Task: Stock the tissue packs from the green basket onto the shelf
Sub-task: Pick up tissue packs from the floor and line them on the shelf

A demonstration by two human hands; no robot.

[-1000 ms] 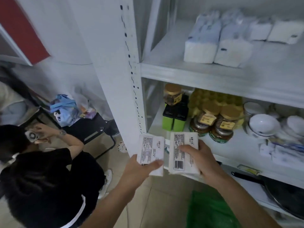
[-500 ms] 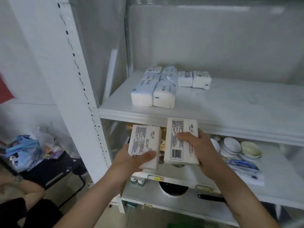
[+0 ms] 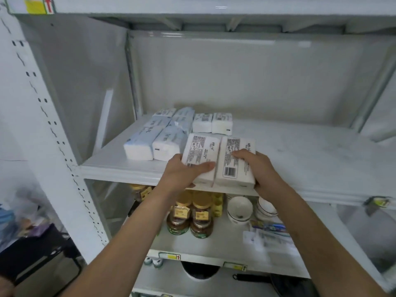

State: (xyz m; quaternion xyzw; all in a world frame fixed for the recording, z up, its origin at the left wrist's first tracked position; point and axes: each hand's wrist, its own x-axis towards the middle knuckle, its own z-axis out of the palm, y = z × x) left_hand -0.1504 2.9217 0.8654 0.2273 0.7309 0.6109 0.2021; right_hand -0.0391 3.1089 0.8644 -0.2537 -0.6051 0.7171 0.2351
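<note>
My left hand (image 3: 182,172) grips a white tissue pack (image 3: 201,153) with a printed label facing up. My right hand (image 3: 257,168) grips a second white tissue pack (image 3: 236,166) right beside it. Both packs sit side by side over the front edge of the white shelf (image 3: 300,163). Several tissue packs (image 3: 162,136) lie on the shelf behind them, at the left rear. The green basket is out of view.
Below the shelf stand glass jars with gold lids (image 3: 190,215), white bowls (image 3: 240,209) and small packets (image 3: 267,234). A white perforated upright (image 3: 53,136) rises at the left. A dark chair (image 3: 36,251) with bags sits at the lower left.
Both hands rose with their packs from below the shelf edge up onto its front. The view tilted upward, and the person at the lower left has left the view.
</note>
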